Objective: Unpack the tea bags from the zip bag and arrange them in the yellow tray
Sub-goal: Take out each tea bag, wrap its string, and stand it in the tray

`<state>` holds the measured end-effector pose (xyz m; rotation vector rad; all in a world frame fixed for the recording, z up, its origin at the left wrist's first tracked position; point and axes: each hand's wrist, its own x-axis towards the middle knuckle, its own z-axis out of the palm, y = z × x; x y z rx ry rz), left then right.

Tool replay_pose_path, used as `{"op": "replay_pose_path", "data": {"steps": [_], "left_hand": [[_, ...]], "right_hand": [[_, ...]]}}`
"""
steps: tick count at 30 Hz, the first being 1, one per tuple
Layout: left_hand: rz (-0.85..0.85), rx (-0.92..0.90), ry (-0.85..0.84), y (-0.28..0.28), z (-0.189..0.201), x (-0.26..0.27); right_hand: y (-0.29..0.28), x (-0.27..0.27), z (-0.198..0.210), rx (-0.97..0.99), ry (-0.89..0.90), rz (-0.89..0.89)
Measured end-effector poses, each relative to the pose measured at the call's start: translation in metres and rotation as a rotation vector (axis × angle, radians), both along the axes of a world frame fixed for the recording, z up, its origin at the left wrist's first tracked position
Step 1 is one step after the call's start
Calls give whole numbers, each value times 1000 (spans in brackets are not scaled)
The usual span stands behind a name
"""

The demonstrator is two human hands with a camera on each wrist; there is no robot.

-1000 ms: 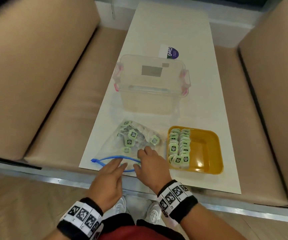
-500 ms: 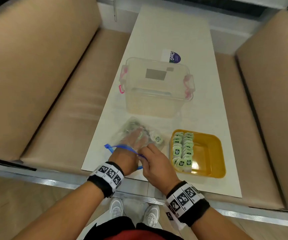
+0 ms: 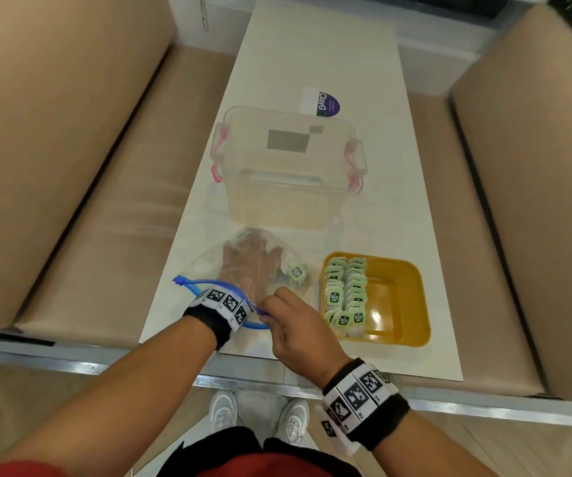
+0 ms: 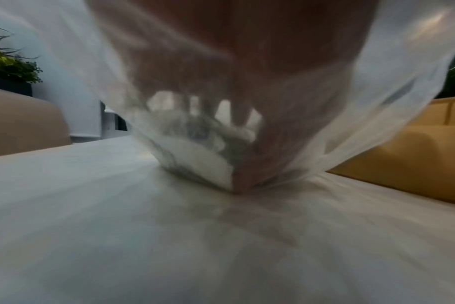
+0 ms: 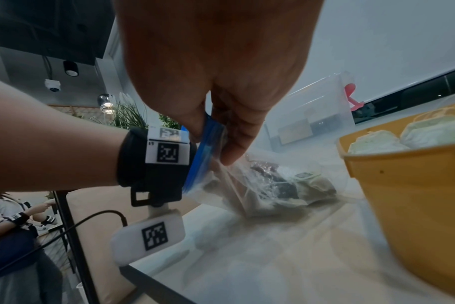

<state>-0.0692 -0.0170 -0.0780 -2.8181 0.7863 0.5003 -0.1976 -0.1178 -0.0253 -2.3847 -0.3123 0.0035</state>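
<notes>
Counter (image 3: pixel 312 46): long white top between two tan benches.
Clear bin (image 3: pixel 288 166): behind the zip bag, unmoved.
Yellow tray (image 3: pixel 401 297): right of the bag, two rows of tea bags (image 3: pixel 345 294) along its left side.
Zip bag (image 3: pixel 205 266): flat on the counter, blue zipper nearest the person.
Left hand (image 3: pixel 250 263): now wrist-deep inside the bag, fingers spread down on the tea bags there; a second ago it lay outside.
Right hand (image 3: pixel 295 325): fingers pinch the blue zipper edge, holding the mouth up.
</notes>
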Motion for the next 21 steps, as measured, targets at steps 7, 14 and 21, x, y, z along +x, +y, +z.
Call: {"op": "replay_pose_path", "data": {"steps": [7, 14, 21], "left_hand": [[-18, -56, 58, -5, -1, 7], [388, -28, 285, -40, 40, -59], [450, 24, 188, -20, 19, -38]], "right_hand": [[-4, 2, 1, -19, 6, 16], [-7, 4, 2, -40, 19, 26], [-6, 4, 2, -54, 21, 28]]}}
